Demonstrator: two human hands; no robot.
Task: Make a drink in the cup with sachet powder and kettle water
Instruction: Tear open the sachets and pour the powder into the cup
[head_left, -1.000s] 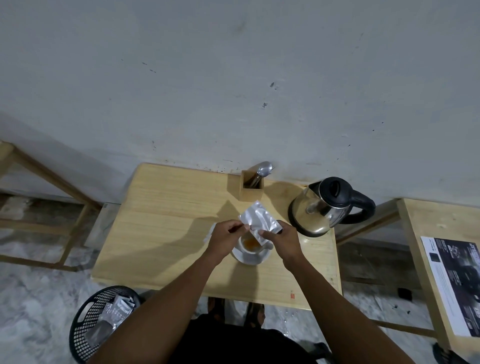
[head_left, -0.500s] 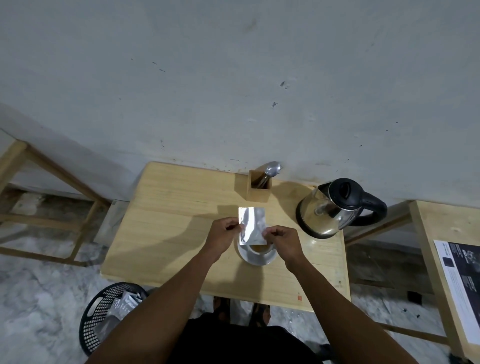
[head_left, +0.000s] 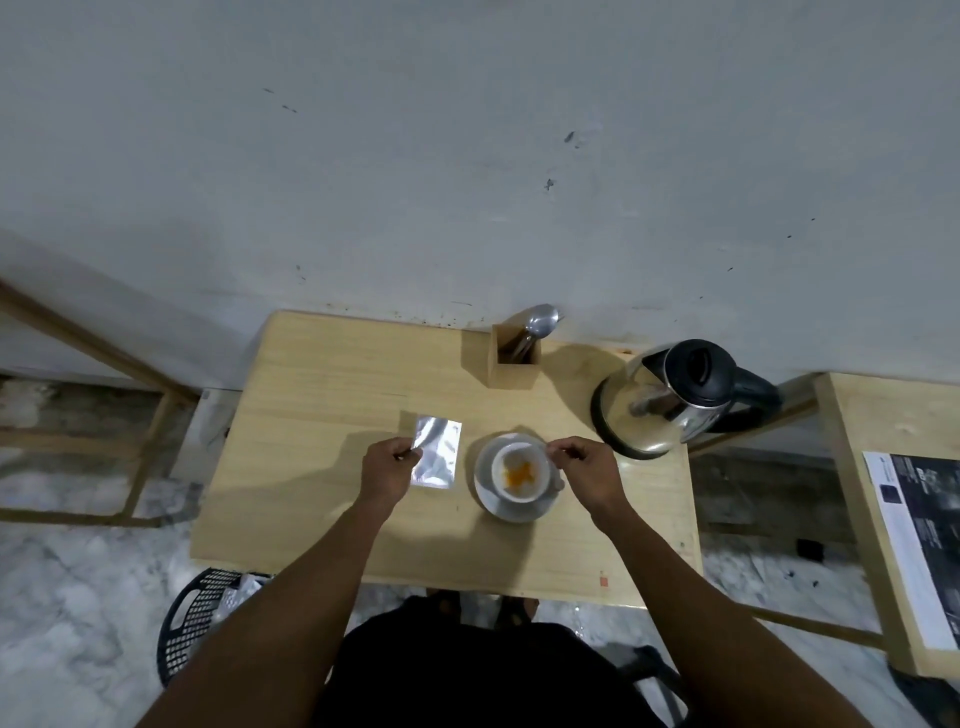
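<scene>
Both my forearms are showing bare from the elbow down, with no sleeves, watch, bracelets or rings that I can make out on my left hand (head_left: 388, 470) or my right hand (head_left: 589, 470). I am wearing dark, black-looking clothing (head_left: 467, 670) over my torso and lap, plain and unmarked, and what look like dark sandals (head_left: 514, 610) are peeking out beneath it.

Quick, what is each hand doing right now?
Left hand: pinching the silver sachet beside the cup.
Right hand: fingers pinched shut; what they hold, if anything, cannot be told.
</scene>
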